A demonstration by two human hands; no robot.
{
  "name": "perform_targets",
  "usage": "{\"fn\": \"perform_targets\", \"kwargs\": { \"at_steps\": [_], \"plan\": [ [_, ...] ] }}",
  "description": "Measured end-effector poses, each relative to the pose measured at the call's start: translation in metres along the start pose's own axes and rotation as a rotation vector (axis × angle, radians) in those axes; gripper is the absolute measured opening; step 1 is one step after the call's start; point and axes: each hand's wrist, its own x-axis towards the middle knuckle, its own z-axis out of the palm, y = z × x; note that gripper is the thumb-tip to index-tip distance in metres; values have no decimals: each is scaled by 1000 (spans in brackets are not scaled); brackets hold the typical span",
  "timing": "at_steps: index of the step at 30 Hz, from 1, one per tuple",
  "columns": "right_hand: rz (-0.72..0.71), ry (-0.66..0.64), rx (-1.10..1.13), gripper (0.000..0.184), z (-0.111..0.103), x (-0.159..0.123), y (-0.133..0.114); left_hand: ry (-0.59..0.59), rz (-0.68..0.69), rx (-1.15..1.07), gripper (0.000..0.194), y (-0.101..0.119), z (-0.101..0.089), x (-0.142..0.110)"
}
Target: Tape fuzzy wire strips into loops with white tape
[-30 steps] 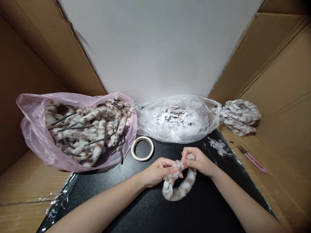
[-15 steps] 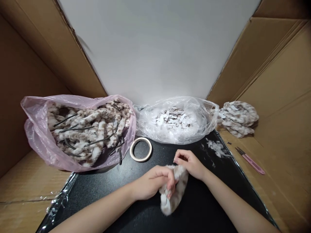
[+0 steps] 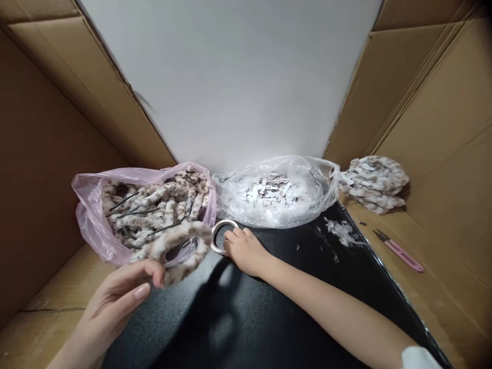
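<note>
Currently holding fuzzy ring [image 3: 165, 242] in partly curled left hand [image 3: 115, 292], with exact contact hidden. Held up before pink bag [image 3: 93, 225], masking some fuzzy pieces [image 3: 149, 196] inside. Covering right rim of tape roll [image 3: 213, 241] with half-curled right hand [image 3: 246, 251]; cannot tell whether gripped. Seeing pale sleeve [image 3: 418, 357] cut off at bottom edge.

Both hands [image 3: 121, 300] [image 3: 246, 251] curl, the right arm [image 3: 326, 307] outstretched

The ring [image 3: 191, 265] I hold looks like fluffy plush cloth; my counter [image 3: 300, 318] has a faintly grainy sheen. The pink bag [image 3: 92, 228] at left is crinkled, translucent plastic, the far bag [image 3: 265, 218] glossy clear film. At right, metal-bladed snips [image 3: 402, 253] lie on matt cardboard [image 3: 438, 302].
</note>
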Motion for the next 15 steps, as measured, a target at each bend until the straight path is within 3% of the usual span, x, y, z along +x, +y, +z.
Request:
{"fn": "perform_targets", "kwargs": {
  "at_steps": [3,6,9,12,15],
  "plan": [
    [52,49,237,10,-20,-18,-1,91,102,343,28,6,1,14],
    [124,111,716,13,-42,-47,1,86,243,543,40,9,28,36],
    [142,190,984,19,-49,-69,6,-27,392,496,45,9,61,56],
    [183,272,1111,22,-43,-79,15,-183,646,406,39,6,87,69],
    [235,328,1235,18,-37,-82,23,-218,792,346,41,-1,103,70]
  ]
}}
